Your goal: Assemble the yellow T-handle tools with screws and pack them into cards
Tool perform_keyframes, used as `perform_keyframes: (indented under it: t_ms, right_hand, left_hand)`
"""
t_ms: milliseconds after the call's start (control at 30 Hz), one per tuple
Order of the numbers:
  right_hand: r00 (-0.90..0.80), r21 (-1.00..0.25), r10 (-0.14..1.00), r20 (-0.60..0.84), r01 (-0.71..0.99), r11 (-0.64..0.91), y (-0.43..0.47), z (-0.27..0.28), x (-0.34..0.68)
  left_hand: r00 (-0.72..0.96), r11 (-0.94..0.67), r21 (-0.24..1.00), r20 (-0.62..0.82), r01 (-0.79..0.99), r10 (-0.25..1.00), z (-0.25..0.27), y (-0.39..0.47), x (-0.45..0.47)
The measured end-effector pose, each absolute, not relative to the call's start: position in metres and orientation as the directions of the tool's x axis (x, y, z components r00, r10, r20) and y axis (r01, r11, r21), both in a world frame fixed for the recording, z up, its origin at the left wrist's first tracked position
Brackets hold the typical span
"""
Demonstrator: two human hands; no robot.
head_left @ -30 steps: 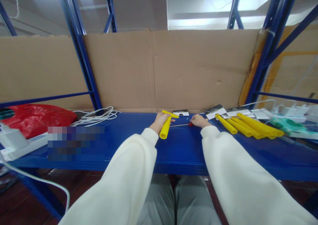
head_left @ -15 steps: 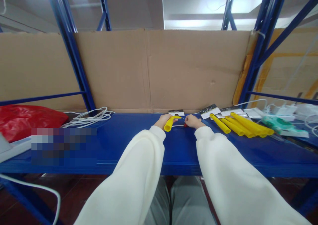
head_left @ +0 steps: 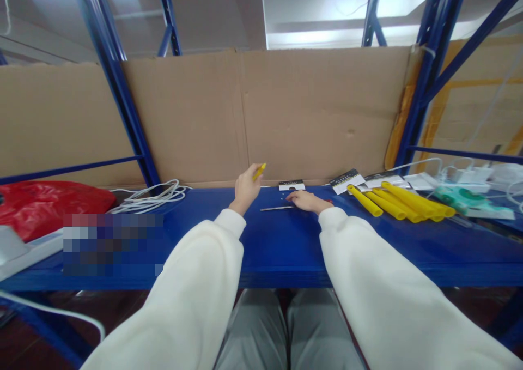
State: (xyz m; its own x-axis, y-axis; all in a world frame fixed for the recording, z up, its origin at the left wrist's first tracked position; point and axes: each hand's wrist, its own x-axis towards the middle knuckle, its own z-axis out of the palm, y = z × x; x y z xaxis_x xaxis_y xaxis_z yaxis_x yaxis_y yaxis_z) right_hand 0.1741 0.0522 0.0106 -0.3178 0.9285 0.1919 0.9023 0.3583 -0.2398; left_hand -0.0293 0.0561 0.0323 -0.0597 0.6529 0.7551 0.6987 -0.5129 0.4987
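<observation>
My left hand is raised above the blue tabletop, fingers closed around a yellow tapered tube. Only the narrow tip of the tube shows past the fingers. Low over the table, my right hand has its fingertips together beside several tiny pale pieces. Whether it pinches one of them is too small to see. A screwdriver with a thin metal shaft lies partly under this hand, and a bit of its red handle shows behind the wrist. Behind the hands is a black-and-white card.
Several yellow tubes lie to the right beside more printed cards. Further right are a green-and-white packet and white plugs. At left lie coiled white cable and a red bag. A cardboard sheet closes off the back.
My left hand has lifted up and left with the yellow tube, which now points tip up. My right hand has shifted left toward the tiny pieces. More of the screwdriver shaft is uncovered.
</observation>
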Motion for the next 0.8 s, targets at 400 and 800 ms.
perform_keyframes:
  t_ms: [400,800]
  right_hand:
    - [-0.339,-0.134,0.937,0.087,0.928,0.348,0.066,0.006,0.15]
    - [-0.203,-0.253,0.963,0.177,0.936,0.244,0.079,0.007,0.149]
  left_hand:
    - [0.272,-0.513,0.203,0.659,0.834,0.701,0.007,0.038,-0.03]
    - [0.406,-0.494,0.058,0.491,0.867,0.771,0.005,0.035,-0.03]
